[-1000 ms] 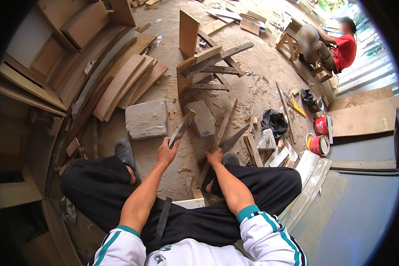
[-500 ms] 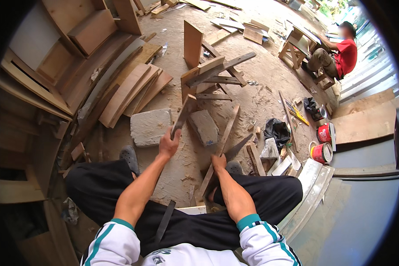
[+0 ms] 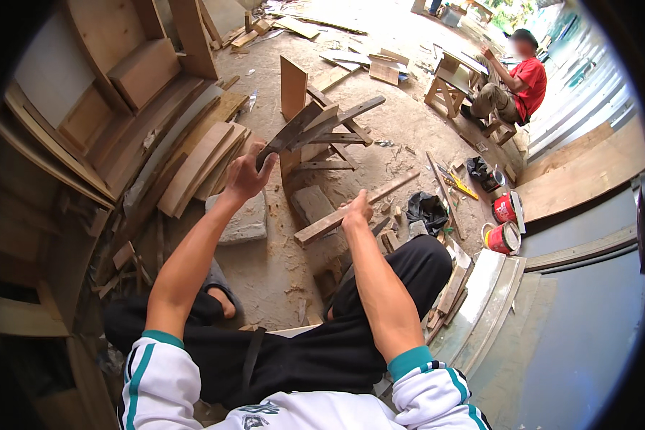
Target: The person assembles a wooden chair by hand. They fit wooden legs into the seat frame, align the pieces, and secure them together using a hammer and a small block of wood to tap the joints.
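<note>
My left hand (image 3: pixel 246 172) is closed round the lower end of a dark brown wooden piece (image 3: pixel 295 130), raised at a slant in front of the stacked frame parts. My right hand (image 3: pixel 358 212) grips a long, narrow wooden strip (image 3: pixel 318 230) near its middle. The strip lies across in front of me, one end toward the centre and the other pointing far right. Part of a dark blade (image 3: pixel 381 226) shows just past my right hand; the rest of it is hidden. The two wooden pieces are apart.
Concrete blocks (image 3: pixel 241 219) lie on the dusty floor ahead. Behind them stands a crossed wooden frame (image 3: pixel 337 136). Boards (image 3: pixel 197 168) are stacked at left; red paint cans (image 3: pixel 504 238) and a black plastic bag (image 3: pixel 428 211) sit at right. A person in red (image 3: pixel 529 86) sits at a bench.
My left hand has moved up and left with the dark piece. My right hand has lifted forward, turning the strip from steep to nearly crosswise. My right knee has risen.
</note>
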Action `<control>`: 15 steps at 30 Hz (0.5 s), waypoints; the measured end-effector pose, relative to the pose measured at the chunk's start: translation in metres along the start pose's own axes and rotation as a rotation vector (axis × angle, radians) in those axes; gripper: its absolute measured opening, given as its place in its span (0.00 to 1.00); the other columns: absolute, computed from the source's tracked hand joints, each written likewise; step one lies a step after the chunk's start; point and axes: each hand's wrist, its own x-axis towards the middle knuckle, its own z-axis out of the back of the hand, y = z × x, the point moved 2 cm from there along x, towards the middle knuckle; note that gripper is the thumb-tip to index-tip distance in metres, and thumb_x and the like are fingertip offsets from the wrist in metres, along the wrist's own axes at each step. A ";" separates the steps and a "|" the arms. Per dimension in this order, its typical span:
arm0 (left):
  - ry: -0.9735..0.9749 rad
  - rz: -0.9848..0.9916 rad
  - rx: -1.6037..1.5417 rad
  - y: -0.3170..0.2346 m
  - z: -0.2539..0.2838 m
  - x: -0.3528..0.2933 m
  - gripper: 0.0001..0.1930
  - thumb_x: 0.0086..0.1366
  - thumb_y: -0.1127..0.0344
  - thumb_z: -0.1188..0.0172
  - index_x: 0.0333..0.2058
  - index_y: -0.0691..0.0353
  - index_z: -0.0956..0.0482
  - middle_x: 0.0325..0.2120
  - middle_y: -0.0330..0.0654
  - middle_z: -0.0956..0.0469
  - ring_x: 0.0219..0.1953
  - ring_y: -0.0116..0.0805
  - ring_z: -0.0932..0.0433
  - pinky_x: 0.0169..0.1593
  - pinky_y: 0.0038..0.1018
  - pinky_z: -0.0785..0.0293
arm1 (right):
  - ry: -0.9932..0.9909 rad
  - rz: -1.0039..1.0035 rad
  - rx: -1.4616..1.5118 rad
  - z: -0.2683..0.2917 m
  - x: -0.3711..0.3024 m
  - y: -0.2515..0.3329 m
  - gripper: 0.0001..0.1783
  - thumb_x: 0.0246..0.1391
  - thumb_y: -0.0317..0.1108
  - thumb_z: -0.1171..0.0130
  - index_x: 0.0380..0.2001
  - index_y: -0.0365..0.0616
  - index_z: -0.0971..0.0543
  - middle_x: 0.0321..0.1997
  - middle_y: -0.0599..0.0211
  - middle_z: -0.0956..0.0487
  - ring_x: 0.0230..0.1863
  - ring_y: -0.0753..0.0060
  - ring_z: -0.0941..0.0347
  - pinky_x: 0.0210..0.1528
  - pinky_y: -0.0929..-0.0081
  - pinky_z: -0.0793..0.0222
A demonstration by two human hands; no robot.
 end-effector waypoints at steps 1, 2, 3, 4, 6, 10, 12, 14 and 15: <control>0.052 0.038 0.071 0.003 0.003 -0.004 0.22 0.67 0.44 0.49 0.45 0.57 0.28 0.23 0.57 0.21 0.29 0.60 0.20 0.33 0.51 0.28 | 0.043 -0.001 0.004 0.002 -0.007 0.009 0.26 0.57 0.49 0.44 0.36 0.29 0.29 0.26 0.56 0.26 0.19 0.60 0.28 0.21 0.64 0.29; 0.087 0.059 0.107 0.010 0.003 -0.013 0.23 0.67 0.43 0.49 0.45 0.58 0.28 0.24 0.57 0.21 0.29 0.60 0.20 0.34 0.51 0.28 | 0.084 -0.009 0.007 0.005 -0.011 0.013 0.28 0.58 0.52 0.45 0.37 0.30 0.29 0.25 0.57 0.27 0.19 0.60 0.29 0.21 0.65 0.29; 0.122 0.079 0.143 0.020 0.000 -0.024 0.23 0.67 0.42 0.50 0.45 0.58 0.28 0.24 0.58 0.21 0.30 0.60 0.20 0.34 0.51 0.28 | 0.125 -0.018 0.010 0.007 -0.014 0.013 0.30 0.58 0.55 0.45 0.38 0.31 0.29 0.25 0.58 0.27 0.18 0.61 0.30 0.21 0.66 0.29; 0.157 0.100 0.179 0.031 -0.004 -0.035 0.24 0.67 0.42 0.51 0.46 0.58 0.28 0.25 0.58 0.21 0.30 0.61 0.20 0.35 0.52 0.28 | 0.129 0.011 -0.032 0.011 -0.018 0.008 0.30 0.60 0.57 0.48 0.40 0.33 0.29 0.26 0.59 0.27 0.18 0.62 0.30 0.21 0.68 0.30; 0.220 0.155 0.166 0.053 -0.015 -0.061 0.24 0.67 0.41 0.51 0.46 0.57 0.27 0.26 0.59 0.20 0.32 0.61 0.20 0.36 0.51 0.27 | 0.140 0.078 -0.067 0.024 -0.020 -0.009 0.29 0.60 0.56 0.47 0.40 0.34 0.29 0.26 0.59 0.27 0.20 0.63 0.29 0.21 0.68 0.31; 0.382 0.279 0.203 0.090 -0.037 -0.105 0.25 0.66 0.40 0.51 0.48 0.55 0.26 0.28 0.58 0.20 0.35 0.61 0.20 0.38 0.50 0.26 | 0.062 0.180 -0.315 0.055 -0.006 -0.064 0.26 0.59 0.50 0.44 0.42 0.33 0.27 0.28 0.58 0.24 0.25 0.66 0.26 0.26 0.69 0.30; 0.432 0.286 0.229 0.099 -0.046 -0.120 0.26 0.66 0.40 0.51 0.49 0.55 0.26 0.29 0.57 0.19 0.36 0.60 0.20 0.39 0.50 0.26 | 0.073 0.176 -0.416 0.077 0.005 -0.093 0.24 0.58 0.47 0.43 0.44 0.33 0.27 0.28 0.58 0.23 0.26 0.67 0.26 0.28 0.68 0.30; 0.463 0.276 0.243 0.110 -0.052 -0.132 0.26 0.66 0.39 0.51 0.49 0.54 0.26 0.29 0.56 0.19 0.36 0.59 0.20 0.39 0.50 0.26 | 0.134 0.131 -0.479 0.093 0.006 -0.115 0.22 0.58 0.43 0.42 0.44 0.33 0.27 0.28 0.59 0.22 0.25 0.68 0.26 0.29 0.67 0.29; 0.470 0.265 0.244 0.116 -0.055 -0.137 0.26 0.66 0.39 0.51 0.49 0.54 0.26 0.29 0.56 0.19 0.36 0.59 0.20 0.39 0.50 0.26 | 0.140 0.108 -0.527 0.098 0.003 -0.124 0.21 0.58 0.42 0.42 0.44 0.33 0.27 0.27 0.59 0.22 0.25 0.68 0.25 0.29 0.67 0.29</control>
